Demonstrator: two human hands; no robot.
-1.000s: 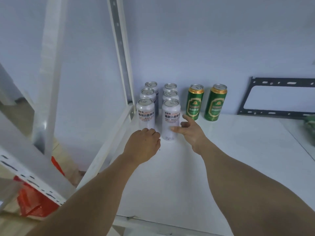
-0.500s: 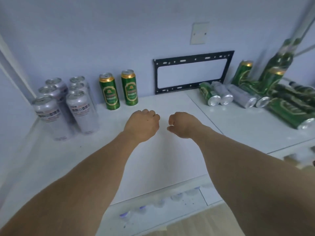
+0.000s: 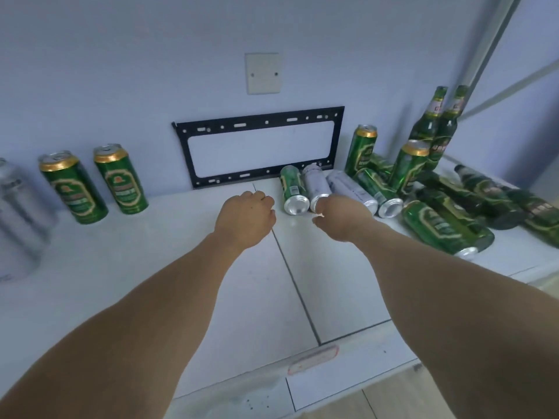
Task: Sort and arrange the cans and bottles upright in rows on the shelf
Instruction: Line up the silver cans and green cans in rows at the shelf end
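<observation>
Two green cans (image 3: 74, 189) (image 3: 121, 179) stand upright at the left of the white shelf (image 3: 151, 267), beside blurred silver cans (image 3: 18, 213) at the far left edge. At the right lies a heap: a green can (image 3: 292, 189), two silver cans (image 3: 316, 182) (image 3: 351, 189) and several more green cans on their sides, with two green cans (image 3: 361, 149) (image 3: 408, 164) upright among them. Two green bottles (image 3: 429, 122) stand behind; others (image 3: 472, 189) lie flat. My left hand (image 3: 245, 219) hovers with fingers curled, holding nothing. My right hand (image 3: 341, 219) is at the base of the lying silver can, thumb and fingers apart.
A black metal bracket (image 3: 260, 120) leans against the wall behind the shelf's middle, under a white wall plate (image 3: 263, 73). A shelf post (image 3: 490, 40) rises at the right rear. A seam (image 3: 290, 267) runs between two shelf boards. The front edge lies below my forearms.
My view has swung right from the silver cans to the heap. Both hands left the upright silver cans and moved right; my right hand has reached the lying silver can.
</observation>
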